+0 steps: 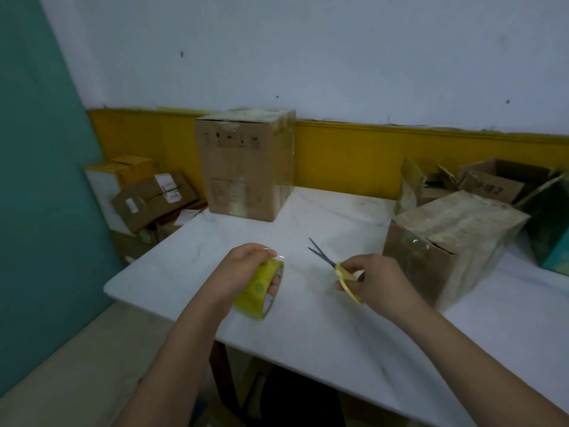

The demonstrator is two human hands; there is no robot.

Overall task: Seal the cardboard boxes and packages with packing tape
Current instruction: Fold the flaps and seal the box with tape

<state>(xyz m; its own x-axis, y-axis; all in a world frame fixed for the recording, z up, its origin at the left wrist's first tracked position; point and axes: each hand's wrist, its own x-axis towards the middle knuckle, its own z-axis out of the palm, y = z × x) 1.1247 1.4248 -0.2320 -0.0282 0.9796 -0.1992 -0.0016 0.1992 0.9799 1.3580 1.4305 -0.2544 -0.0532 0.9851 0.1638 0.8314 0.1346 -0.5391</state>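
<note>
Tape roll sits gripped in your left hand; your right hand holds open scissors, a taped box just beyond it.

- The left grip is wrapped round a roll of yellow tape, with fingers curled through its core and one digit laid along the top rim. It sits over the surface, towards the near left corner.
- The right grip holds a pair of scissors by the yellow handles, back of the hand up. The blades are parted and point towards the far edge.
- Both forearms are bare. The left forearm reaches in across the near edge, and the right forearm comes in from the near right.
- The two grips are side by side, apart and not touching.
</note>
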